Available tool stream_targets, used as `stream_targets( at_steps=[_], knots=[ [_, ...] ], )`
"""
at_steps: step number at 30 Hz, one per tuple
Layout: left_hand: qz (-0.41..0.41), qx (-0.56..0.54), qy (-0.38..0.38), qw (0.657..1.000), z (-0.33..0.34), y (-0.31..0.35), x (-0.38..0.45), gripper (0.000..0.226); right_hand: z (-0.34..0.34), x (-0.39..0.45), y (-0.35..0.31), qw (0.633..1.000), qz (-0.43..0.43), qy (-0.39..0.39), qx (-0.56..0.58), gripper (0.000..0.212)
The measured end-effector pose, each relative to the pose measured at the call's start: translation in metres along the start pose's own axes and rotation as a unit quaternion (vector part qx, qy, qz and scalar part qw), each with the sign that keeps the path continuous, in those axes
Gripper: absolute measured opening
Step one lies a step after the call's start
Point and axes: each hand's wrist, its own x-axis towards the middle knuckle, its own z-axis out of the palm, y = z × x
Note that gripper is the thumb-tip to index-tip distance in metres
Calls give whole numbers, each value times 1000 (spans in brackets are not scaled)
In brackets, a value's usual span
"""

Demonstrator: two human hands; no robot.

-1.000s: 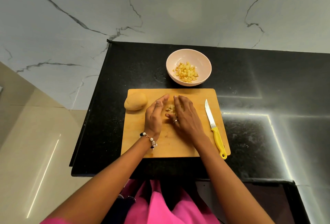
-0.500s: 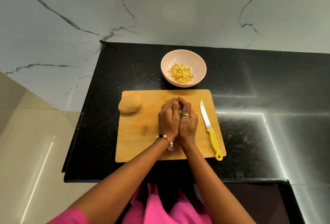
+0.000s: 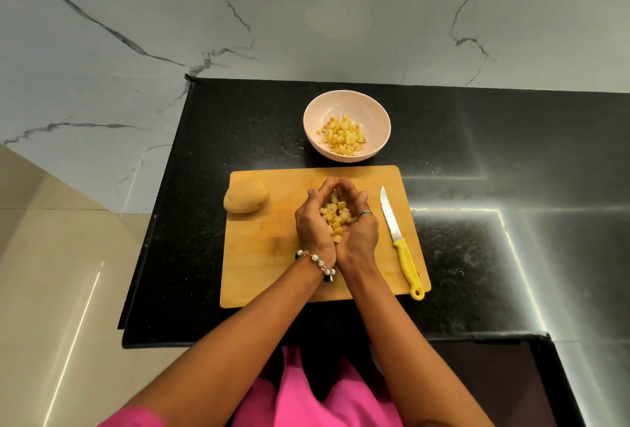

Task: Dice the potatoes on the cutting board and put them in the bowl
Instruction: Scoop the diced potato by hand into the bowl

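We see pale yellow potato cubes [image 3: 335,213] cupped between the curled fingers of our left hand [image 3: 312,222] and right hand [image 3: 361,225]. Beyond the fingertips, one bowl [image 3: 375,113]; left, one whole potato [image 3: 246,200]; right, one knife [image 3: 399,242].

A person with bare forearms wears a bright pink garment [image 3: 320,402], a bracelet of pale and dark beads [image 3: 318,261] on the wrist of the left hand [image 3: 312,225], and a silver ring [image 3: 364,212] on the right hand [image 3: 361,225].
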Motion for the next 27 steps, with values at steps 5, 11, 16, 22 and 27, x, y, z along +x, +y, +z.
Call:
stream_targets(
  at_steps=[5, 11, 16, 22, 27],
  knots=[
    [-45, -111, 33, 992, 2, 16, -1, 50, -1, 3, -3, 999, 29, -18, 37, 43],
    [-105, -189, 20, 976, -1, 26, -3, 51, 6, 0, -6, 999, 22, -46, 11, 43],
    [-118, -218, 47, 968, 1, 24, 3, 50, 7, 2, -11, 997, 38, -35, 59, 43],
    [-104, -246, 56, 962, 34, 52, 10, 47, 32, 18, -36, 995, 27, -28, 93, 33],
    [-100, -169, 35, 980, 84, 92, 31, 40, 70, 60, -69, 995, 9, -38, 87, 35]
  ],
)
